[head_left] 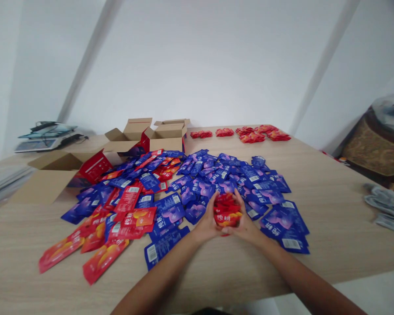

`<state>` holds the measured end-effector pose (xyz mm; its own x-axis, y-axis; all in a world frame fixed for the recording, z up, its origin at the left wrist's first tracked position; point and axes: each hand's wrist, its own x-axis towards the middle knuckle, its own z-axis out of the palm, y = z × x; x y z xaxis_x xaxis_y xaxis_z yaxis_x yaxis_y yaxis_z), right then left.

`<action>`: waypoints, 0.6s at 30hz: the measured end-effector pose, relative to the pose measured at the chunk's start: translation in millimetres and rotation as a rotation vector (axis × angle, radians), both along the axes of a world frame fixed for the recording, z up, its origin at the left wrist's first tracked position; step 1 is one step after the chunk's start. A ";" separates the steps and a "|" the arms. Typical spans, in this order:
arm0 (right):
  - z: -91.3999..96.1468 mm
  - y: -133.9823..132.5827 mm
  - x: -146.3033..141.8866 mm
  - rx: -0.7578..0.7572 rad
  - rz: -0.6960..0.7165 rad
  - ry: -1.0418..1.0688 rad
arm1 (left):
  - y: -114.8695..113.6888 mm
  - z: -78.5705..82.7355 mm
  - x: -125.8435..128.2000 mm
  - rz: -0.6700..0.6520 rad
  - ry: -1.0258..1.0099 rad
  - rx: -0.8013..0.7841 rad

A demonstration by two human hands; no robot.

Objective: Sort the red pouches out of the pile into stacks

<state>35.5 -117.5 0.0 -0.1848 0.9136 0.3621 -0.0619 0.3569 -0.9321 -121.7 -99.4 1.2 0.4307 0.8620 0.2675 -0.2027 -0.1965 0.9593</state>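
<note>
A stack of red packets (pixel 227 210) is gripped between both my hands, over the near side of the table. My left hand (pixel 207 224) closes on the stack's left side, and my right hand (pixel 246 223) closes on its right side, with the thumbs at the near face. Just beyond and around the hands spreads a pile of blue packets (pixel 203 188). Several loose red packets (pixel 128 201) lie to the left, mixed with blue ones. A few blue packets (pixel 284 225) overlap to the right of my right hand.
Open cardboard boxes (pixel 41 179) stand at the left and back left. Stacked bundles of red packets (pixel 251 134) lie along the far edge of the wooden table (pixel 335 210). A scale (pixel 39 142) sits at the far left, grey gloves (pixel 387 208) at the right edge.
</note>
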 end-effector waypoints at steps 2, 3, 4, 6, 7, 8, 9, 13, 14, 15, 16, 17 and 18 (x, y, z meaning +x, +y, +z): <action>-3.4 -0.8 0.7 0.001 0.019 0.010 | -2.5 -6.2 1.4 0.000 -0.007 -0.018; -5.0 -0.3 -0.3 0.009 0.005 0.010 | -2.8 -9.7 3.5 0.006 -0.025 -0.024; -6.2 0.7 -2.0 0.012 -0.017 0.008 | -2.3 -13.0 6.5 0.016 -0.063 -0.047; -7.1 4.7 -7.2 -0.007 -0.073 0.016 | 0.9 -17.7 13.9 0.056 -0.166 -0.119; -6.8 7.6 -10.3 -0.025 -0.103 0.025 | 3.3 -18.2 17.6 0.082 -0.212 -0.158; -6.1 11.0 -13.5 -0.044 -0.135 0.039 | 5.8 -17.2 21.0 0.108 -0.248 -0.197; -4.8 14.9 -16.5 -0.061 -0.171 0.057 | 8.3 -14.6 23.6 0.134 -0.268 -0.231; 2.8 29.6 -24.1 -0.097 -0.285 0.134 | 14.9 5.4 26.2 0.198 -0.249 -0.296; 4.4 32.0 -24.6 -0.101 -0.282 0.151 | 15.6 9.5 25.2 0.200 -0.238 -0.282; 5.2 33.4 -24.5 -0.103 -0.264 0.164 | 16.0 11.9 23.9 0.191 -0.230 -0.259; 5.1 34.1 -24.1 -0.101 -0.234 0.174 | 16.3 12.5 22.6 0.174 -0.222 -0.230; 4.1 34.2 -23.4 -0.096 -0.197 0.177 | 16.5 11.2 21.3 0.153 -0.209 -0.199; 2.4 33.8 -22.5 -0.089 -0.164 0.178 | 16.6 8.4 20.1 0.130 -0.187 -0.169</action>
<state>13.0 -83.7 2.4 0.0278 0.9559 0.2925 -0.1754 0.2927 -0.9400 -101.6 -82.8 9.7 0.2703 0.9459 0.1794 -0.3633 -0.0724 0.9289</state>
